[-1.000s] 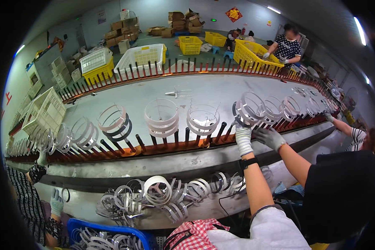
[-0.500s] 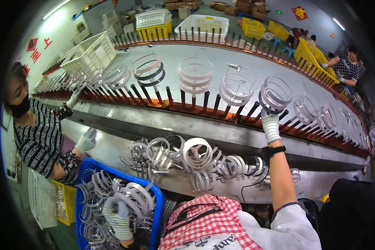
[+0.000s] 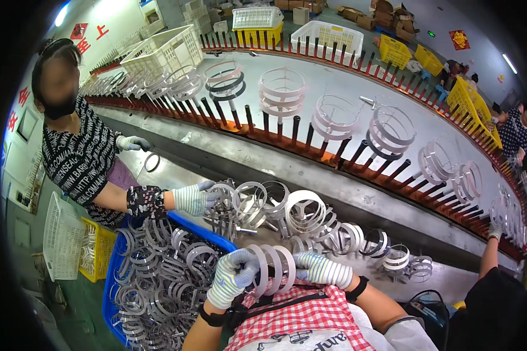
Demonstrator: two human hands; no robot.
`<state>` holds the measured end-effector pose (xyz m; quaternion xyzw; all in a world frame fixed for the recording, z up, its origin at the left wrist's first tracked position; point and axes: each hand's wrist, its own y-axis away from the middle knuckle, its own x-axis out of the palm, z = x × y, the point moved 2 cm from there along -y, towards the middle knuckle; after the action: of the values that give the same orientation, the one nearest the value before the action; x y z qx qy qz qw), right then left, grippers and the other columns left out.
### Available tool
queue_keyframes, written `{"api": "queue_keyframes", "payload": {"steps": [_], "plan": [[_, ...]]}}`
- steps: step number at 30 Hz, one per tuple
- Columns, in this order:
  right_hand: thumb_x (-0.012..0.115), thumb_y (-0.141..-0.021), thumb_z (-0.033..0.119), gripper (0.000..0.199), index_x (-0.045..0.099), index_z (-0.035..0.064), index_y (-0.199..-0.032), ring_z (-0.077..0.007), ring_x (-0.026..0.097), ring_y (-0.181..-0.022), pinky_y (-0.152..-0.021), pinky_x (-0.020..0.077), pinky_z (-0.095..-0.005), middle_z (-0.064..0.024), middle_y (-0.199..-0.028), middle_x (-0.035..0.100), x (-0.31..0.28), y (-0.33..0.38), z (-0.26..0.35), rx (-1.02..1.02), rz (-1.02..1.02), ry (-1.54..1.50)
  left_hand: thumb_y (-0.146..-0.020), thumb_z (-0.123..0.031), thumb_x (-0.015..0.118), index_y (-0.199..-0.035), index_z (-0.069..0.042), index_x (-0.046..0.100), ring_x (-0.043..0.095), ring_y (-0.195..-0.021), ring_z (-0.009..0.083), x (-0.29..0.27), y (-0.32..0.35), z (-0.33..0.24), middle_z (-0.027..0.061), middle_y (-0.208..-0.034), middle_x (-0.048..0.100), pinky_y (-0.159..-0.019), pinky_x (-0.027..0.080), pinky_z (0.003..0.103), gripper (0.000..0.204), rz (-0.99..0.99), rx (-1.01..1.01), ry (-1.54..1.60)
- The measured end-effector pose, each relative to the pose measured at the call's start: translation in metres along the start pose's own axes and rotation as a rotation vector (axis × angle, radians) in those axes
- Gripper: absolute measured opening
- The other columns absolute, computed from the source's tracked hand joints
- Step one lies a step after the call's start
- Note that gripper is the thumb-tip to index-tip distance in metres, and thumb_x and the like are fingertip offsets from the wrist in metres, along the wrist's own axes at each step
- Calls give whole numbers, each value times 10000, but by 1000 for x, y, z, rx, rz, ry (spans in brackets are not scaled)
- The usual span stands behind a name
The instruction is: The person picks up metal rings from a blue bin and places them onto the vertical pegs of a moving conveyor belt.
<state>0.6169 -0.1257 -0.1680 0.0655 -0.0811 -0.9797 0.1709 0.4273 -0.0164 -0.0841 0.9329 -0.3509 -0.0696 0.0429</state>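
Close to my chest, my left hand [image 3: 234,276] and my right hand [image 3: 323,270], both in striped knit gloves, grip a bunch of grey metal ring bands [image 3: 273,266] from either side. Just beyond them a pile of the same ring bands [image 3: 301,217] lies on the steel ledge. Under my left forearm a blue crate [image 3: 212,235] is full of loose rings. A co-worker's gloved hand [image 3: 192,199] reaches into the pile from the left.
A curved conveyor [image 3: 334,88] with dark upright pegs [image 3: 295,130] carries stacks of rings [image 3: 282,93]. The co-worker [image 3: 79,155] stands at the left beside a yellow basket [image 3: 95,250]. White and yellow crates [image 3: 328,35] stand beyond; another person's arm [image 3: 490,248] reaches in at the right.
My right hand has come down from the conveyor pegs and my left hand has come up out of the blue crate; both now hold a bunch of rings together.
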Motion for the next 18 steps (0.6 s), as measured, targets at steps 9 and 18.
{"api": "queue_keyframes", "payload": {"steps": [9, 18], "plan": [[546, -878, 359, 504, 483, -1, -1225, -233, 523, -1061, -920, 398, -330, -152, -1173, 558, -16, 59, -27, 6, -172, -90, -751, -175, 603, -1036, -166, 608, 612, -833, 361, -39, -123, 111, 226, -1019, 560, -702, 505, 444, 285, -13, -107, -1433], [572, -872, 284, 432, 518, 16, -1207, -206, 499, -1109, -951, 371, -323, -103, -1183, 562, -21, 138, -35, 162, -519, -243, -787, -131, 642, -898, -69, 605, 451, -589, 114, -43, -144, -8, 30, -803, 491, -579, 446, 274, 132, -382, 440, -256]]}}
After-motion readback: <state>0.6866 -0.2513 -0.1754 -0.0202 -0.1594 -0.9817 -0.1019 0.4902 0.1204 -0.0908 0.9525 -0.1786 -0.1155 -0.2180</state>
